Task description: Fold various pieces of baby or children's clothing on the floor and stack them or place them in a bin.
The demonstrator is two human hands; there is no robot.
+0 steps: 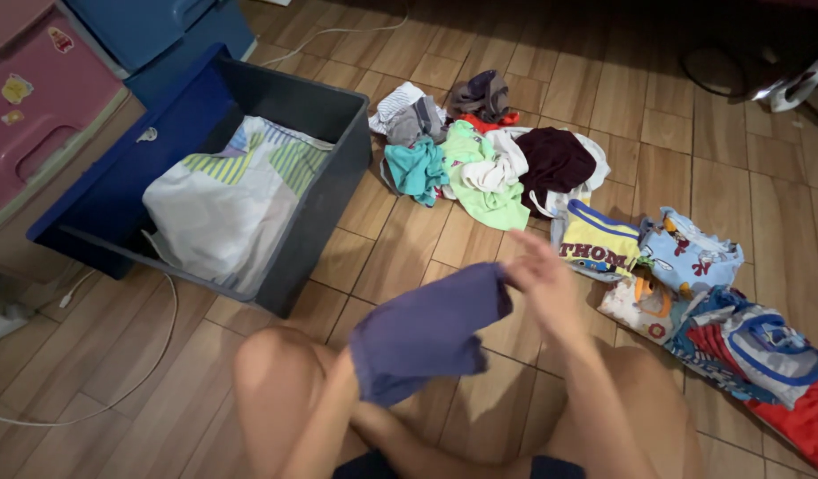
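Right hand (537, 270) pinches the purple cloth (426, 333); left hand's hidden underneath, can't tell. Edges should line up before creasing.

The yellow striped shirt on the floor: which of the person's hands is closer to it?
Right. The right hand is beside the yellow striped shirt, gripping the purple garment; the left hand is hidden beneath that garment, farther away.
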